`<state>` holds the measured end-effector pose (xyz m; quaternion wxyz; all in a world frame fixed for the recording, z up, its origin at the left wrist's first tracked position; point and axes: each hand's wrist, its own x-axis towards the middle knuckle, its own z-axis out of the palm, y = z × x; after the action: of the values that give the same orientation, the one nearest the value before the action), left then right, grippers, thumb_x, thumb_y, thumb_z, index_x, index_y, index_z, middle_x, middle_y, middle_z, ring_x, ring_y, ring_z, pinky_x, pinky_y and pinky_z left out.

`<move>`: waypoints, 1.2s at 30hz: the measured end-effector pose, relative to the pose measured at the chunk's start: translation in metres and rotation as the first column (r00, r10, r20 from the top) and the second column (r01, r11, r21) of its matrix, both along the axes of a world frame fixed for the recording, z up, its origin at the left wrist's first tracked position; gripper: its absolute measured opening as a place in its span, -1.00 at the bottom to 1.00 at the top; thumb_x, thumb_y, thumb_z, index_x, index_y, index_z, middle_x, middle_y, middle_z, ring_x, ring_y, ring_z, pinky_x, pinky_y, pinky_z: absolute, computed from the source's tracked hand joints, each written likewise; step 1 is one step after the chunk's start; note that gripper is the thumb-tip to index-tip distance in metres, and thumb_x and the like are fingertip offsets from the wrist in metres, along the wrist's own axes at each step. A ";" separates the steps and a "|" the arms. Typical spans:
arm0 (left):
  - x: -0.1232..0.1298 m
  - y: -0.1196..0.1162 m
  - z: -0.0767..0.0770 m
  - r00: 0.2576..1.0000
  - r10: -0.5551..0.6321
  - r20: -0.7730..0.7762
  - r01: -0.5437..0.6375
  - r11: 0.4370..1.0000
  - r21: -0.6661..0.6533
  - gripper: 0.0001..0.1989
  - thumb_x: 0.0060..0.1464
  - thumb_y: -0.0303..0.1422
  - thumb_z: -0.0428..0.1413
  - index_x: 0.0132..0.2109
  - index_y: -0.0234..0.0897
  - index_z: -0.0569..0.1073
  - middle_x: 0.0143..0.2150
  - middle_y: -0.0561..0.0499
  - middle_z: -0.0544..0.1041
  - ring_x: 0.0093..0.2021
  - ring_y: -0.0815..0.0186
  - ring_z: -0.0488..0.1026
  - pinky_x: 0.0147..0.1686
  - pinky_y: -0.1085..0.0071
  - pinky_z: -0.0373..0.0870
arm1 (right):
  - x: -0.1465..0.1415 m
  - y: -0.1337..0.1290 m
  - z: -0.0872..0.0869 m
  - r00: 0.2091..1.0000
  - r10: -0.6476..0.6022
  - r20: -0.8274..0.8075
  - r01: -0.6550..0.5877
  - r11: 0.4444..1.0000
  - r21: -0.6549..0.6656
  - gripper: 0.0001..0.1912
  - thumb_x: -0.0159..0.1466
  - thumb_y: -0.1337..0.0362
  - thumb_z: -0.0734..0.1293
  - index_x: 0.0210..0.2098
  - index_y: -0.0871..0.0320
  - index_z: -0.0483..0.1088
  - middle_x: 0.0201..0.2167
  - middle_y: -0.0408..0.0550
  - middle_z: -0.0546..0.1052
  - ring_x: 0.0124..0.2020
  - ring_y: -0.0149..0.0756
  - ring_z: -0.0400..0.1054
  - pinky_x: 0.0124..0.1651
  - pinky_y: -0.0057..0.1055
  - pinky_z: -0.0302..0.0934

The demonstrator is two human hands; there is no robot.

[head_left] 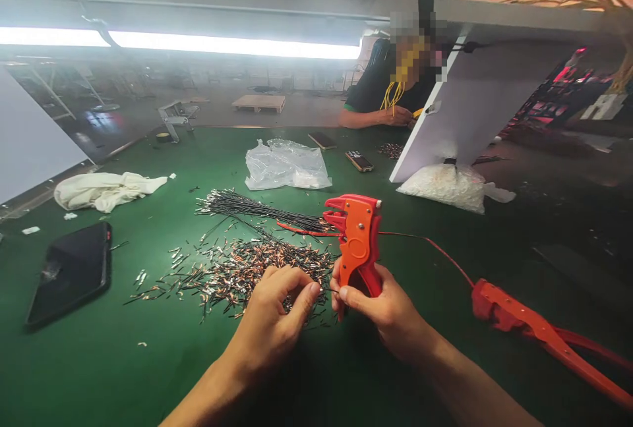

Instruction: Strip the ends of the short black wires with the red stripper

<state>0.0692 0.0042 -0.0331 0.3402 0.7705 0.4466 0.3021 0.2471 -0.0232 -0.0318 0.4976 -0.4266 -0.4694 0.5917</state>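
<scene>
My right hand (388, 302) is wrapped round the handles of a red wire stripper (357, 232), held upright with its jaws pointing left. Close by on the left, my left hand (274, 305) is closed in a pinch, thumb against forefinger. A thin dark wire (328, 290) shows between its fingertips and my right thumb. Beneath and behind my left hand spreads a loose pile of short black wire pieces (247, 269) with coppery and silvery ends. Just beyond the pile lies a bundle of longer black wires (267, 211), its right end partly hidden behind the stripper.
A second red hand tool (537, 328) lies at right, a red cord running to it. Around the green table (123, 374) are a dark phone (72, 274), white cloth (106, 191), plastic bag (287, 165) and tied bag (448, 186). Across it, a person (378, 87) handles yellow wires.
</scene>
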 end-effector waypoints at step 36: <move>-0.027 0.013 0.043 0.862 0.167 0.479 0.067 0.898 -0.434 -0.66 0.17 -0.15 0.10 -0.46 -0.27 0.33 -0.59 0.14 0.39 -0.54 0.44 0.27 -0.44 0.47 0.19 | 0.004 -0.010 -0.020 0.884 0.459 -0.087 -0.460 0.888 0.014 -0.77 0.19 0.16 0.42 -0.29 0.18 0.39 -0.41 -0.10 0.40 -0.41 -0.36 0.29 -0.36 -0.41 0.20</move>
<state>0.0419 0.0177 0.0101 0.6005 0.5560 0.4182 0.3941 0.2506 -0.0334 -0.0520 0.3621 -0.2786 -0.5324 0.7126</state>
